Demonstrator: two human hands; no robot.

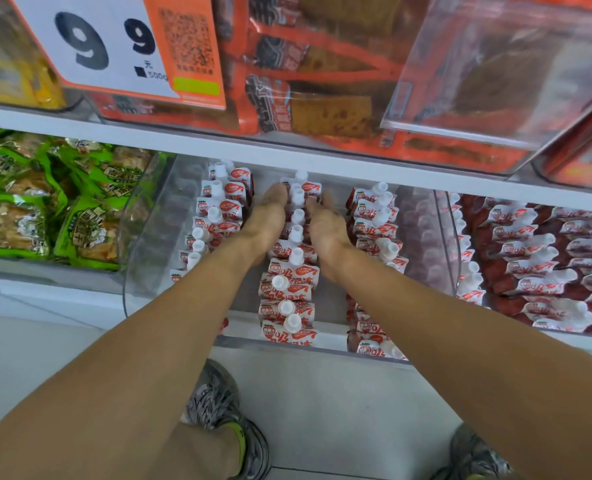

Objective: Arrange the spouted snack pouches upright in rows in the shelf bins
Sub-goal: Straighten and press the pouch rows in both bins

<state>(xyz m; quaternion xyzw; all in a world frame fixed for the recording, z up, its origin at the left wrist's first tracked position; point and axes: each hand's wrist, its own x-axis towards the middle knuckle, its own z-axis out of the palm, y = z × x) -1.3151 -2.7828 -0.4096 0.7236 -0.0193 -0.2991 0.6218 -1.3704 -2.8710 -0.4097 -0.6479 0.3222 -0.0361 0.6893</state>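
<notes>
Both hands are reaching down into the clear shelf bin point(138, 237), one on each side of the middle row of pouches point(289, 292). The left hand point(265, 220) has its fingers straight and together, flat against the left side of that row near the back. The right hand point(325, 225) mirrors it on the right side, fingers mostly straight too, though the tips are a bit blurry so I can't tell exactly how they're touching. Neither hand is curled around anything; the row just sits squeezed between the two palms.

The pouches are white and red with white spout caps, standing upright one behind another. Another row point(215, 209) stands just left of the left hand, and a third row point(374, 233) just right of the right hand, all in the same bin. Further right of the right hand, past a clear divider, a second bin holds more of the same pouches point(529, 271), lying more tilted.

Well to the left of the left hand are green snack packs point(45, 202). Above the hands, the upper shelf has orange packs point(287, 81) and a price sign point(114, 46). Below the arms you can see grey sneakers point(225, 420) on the floor.
</notes>
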